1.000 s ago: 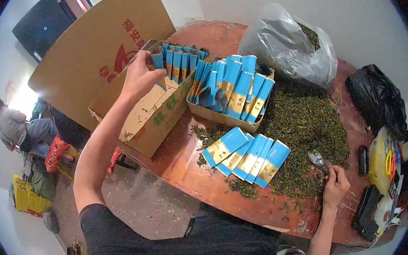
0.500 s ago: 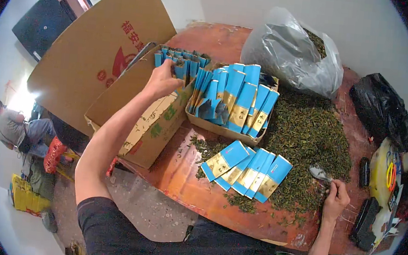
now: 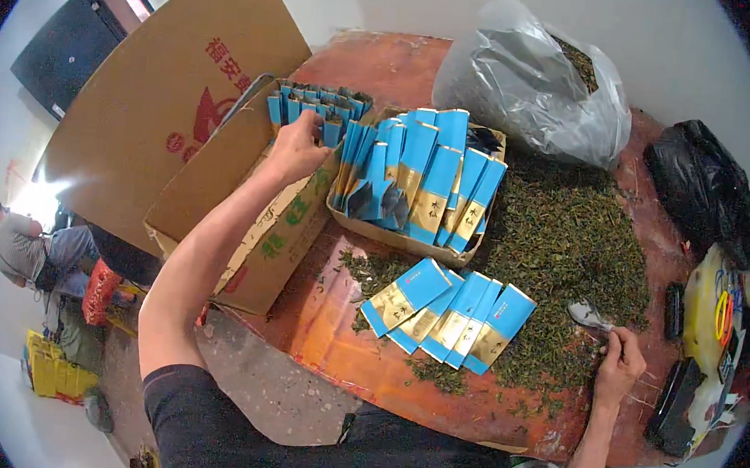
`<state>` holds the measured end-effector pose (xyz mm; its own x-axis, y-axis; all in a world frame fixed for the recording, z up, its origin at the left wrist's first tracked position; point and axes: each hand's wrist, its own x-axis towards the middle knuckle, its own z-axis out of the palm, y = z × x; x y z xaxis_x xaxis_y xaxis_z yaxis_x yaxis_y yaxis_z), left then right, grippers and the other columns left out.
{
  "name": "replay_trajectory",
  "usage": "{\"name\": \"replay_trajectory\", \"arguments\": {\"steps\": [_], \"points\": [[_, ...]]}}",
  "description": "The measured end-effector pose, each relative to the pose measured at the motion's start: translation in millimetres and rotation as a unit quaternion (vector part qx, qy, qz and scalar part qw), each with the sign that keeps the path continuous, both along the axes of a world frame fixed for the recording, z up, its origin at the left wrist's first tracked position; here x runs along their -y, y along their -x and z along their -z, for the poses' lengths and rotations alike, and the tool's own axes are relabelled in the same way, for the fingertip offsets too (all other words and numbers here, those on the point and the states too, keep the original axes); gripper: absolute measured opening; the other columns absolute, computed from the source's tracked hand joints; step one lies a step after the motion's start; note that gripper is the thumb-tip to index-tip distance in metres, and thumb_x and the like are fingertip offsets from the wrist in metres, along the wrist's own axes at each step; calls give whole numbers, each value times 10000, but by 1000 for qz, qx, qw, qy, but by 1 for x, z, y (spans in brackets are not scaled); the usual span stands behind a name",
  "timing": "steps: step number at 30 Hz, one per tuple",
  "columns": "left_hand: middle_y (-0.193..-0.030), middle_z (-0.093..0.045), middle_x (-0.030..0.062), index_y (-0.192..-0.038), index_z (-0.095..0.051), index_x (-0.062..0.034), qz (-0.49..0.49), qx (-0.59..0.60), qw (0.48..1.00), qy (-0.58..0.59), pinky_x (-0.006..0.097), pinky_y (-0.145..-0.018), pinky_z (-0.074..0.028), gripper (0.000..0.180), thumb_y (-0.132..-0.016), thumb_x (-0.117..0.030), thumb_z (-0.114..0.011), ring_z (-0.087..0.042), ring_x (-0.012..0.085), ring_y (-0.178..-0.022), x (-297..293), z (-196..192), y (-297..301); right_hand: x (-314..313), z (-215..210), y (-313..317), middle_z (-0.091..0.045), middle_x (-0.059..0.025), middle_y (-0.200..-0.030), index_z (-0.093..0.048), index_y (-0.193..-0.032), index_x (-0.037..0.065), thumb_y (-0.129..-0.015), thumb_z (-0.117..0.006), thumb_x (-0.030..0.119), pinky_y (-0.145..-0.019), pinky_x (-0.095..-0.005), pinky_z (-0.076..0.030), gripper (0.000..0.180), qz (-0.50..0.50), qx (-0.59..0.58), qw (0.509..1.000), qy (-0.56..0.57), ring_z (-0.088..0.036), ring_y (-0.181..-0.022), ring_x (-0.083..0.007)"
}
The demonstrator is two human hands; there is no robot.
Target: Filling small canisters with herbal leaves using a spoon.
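Note:
My left hand (image 3: 297, 147) is over the tall cardboard box (image 3: 205, 168), its curled fingers against the row of upright blue packets (image 3: 323, 98) inside. Whatever those fingers grip is hidden. At the right, my right hand (image 3: 620, 366) holds a metal spoon (image 3: 590, 316) by its handle, with the bowl on the edge of a heap of dark dried leaves (image 3: 573, 240). Between my hands, several flat blue and gold packets (image 3: 470, 320) lie overlapping in a fan. Behind them a small open carton (image 3: 397, 236) holds more blue and gold packets standing up, some with open mouths.
A clear plastic bag (image 3: 533, 91) of leaves stands at the back. Along the right side are a black plastic bag (image 3: 704, 189), a yellow container (image 3: 707, 307) and a black object (image 3: 676, 407). A person (image 3: 26, 246) sits low at the far left.
The view has shifted slightly. My left hand remains at the packets in the tall box, its thumb now drawn closer to the fingers. My right hand and the spoon look unchanged.

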<state>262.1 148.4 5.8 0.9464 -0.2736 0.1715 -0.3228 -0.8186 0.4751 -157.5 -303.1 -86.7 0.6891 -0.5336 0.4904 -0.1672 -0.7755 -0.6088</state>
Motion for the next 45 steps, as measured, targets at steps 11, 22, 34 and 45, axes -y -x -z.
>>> {"name": "replay_trajectory", "arguments": {"steps": [11,22,34,45], "points": [[-1153,-710,231,-1293,-530,-23,-13,14,999,-46,431,-884,-561,554,-801,-84,-778,-718,339,-1036,3,-6,8,-6,1,2,-671,-54,-775,-690,-971,-6,-972,-632,23,-570,-279,-486,64,2,28,999,-23,-615,-607,-112],[-1037,-714,222,-1208,-572,-22,51,153,983,-88,455,-785,-559,470,-816,-125,-810,-703,394,-913,-41,-26,20,-8,-2,-9,-696,-55,-787,-703,-1001,-21,-958,-641,16,-585,-262,-502,83,-23,14,999,20,-630,-629,-97],[-1008,-678,151,-1147,-622,-33,319,107,940,-49,426,-755,-565,443,-830,-270,-822,-696,326,-917,106,-37,244,-9,-7,-4,-719,-63,-776,-725,-969,4,-935,-656,11,-569,-263,-502,77,-5,57,998,23,-659,-618,-111],[-954,-575,145,-1048,-561,0,304,155,931,-129,434,-723,-538,602,-731,-411,-864,-614,334,-923,189,19,280,-10,-3,-1,-706,-73,-752,-718,-971,-3,-914,-665,-17,-532,-271,-497,79,-44,115,992,2,-647,-584,-111]]}}
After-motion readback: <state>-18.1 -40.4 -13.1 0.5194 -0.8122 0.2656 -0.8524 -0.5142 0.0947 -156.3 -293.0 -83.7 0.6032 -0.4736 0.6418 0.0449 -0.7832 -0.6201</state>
